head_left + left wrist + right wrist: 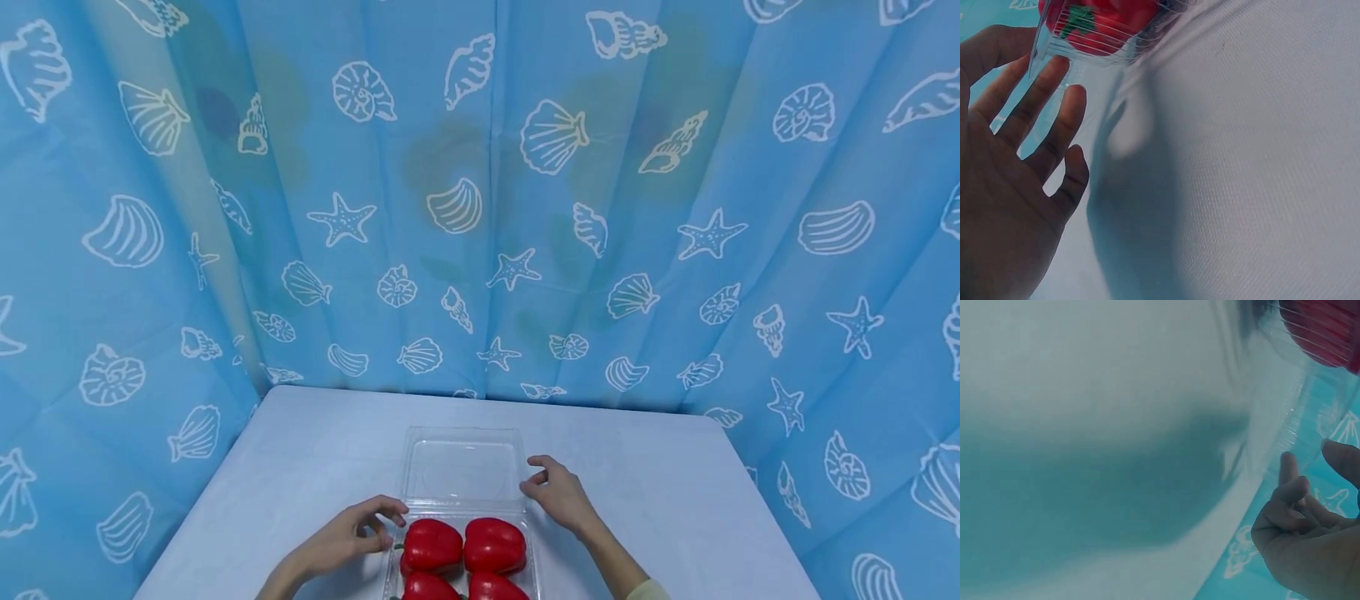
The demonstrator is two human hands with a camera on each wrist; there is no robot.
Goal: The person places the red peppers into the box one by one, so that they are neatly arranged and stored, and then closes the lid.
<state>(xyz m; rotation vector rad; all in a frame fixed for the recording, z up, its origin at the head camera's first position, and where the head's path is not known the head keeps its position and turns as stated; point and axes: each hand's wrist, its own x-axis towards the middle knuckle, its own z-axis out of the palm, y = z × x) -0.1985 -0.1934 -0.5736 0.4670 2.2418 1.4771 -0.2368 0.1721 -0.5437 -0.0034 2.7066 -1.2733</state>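
A clear plastic clamshell box (535,575) lies with its lid (465,467) folded back flat on the table. Several red bell peppers (495,546) with green stems fill its base in rows. At the base's left side, near the hinge, is my left hand (348,533); its fingers are spread and loosely bent, fingertips right at the rim in the left wrist view. Beside the lid's right edge is my right hand (562,496). Its thumb and index finger stand apart close to that edge, the other fingers loosely bent, with nothing gripped.
A white cloth covers the table (637,467). Behind it and along both sides hangs a blue curtain (480,292) printed with white shells and starfish. The box's near end runs out of the head view at the bottom.
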